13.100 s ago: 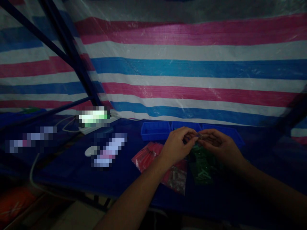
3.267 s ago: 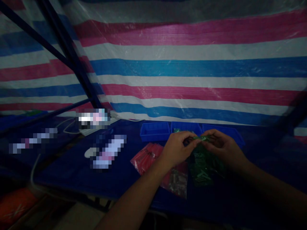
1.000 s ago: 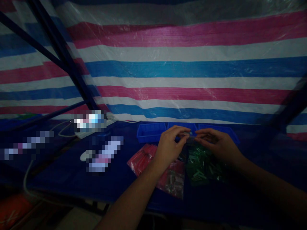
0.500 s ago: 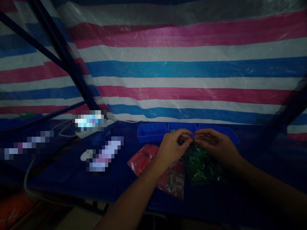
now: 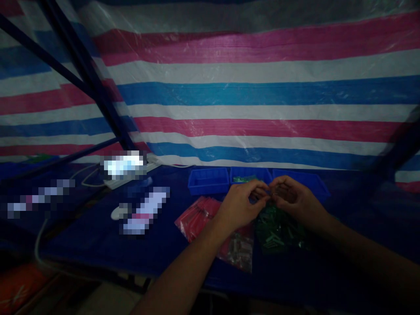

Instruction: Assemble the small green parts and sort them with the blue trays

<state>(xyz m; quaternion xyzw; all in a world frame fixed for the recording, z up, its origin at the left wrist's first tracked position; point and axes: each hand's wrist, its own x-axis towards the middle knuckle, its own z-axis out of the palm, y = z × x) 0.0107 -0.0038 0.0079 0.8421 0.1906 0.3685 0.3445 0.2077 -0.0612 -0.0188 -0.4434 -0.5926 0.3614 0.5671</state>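
Observation:
My left hand (image 5: 244, 201) and my right hand (image 5: 297, 199) meet at the fingertips above the blue table. Both are closed in a pinch; whatever sits between the fingers is too small and dark to name. Below them lies a green plastic bag (image 5: 274, 234) with small pale pieces in it. Red plastic bags (image 5: 197, 218) are fanned out by my left forearm. A clear bag (image 5: 241, 251) holding small greyish pieces overlaps them, partly covered by that arm.
Three blue bins stand behind my hands: a left bin (image 5: 208, 181), a middle bin (image 5: 234, 173) with green packets (image 5: 244, 179), and a right bin (image 5: 313, 183). Leftward are a white round object (image 5: 118, 213), a power strip (image 5: 114, 183) and a blue frame post (image 5: 98, 96).
Both hands have shifted slightly to the right, still fingertip to fingertip. More of the green packets in the middle bin now shows. The bags on the table stay put.

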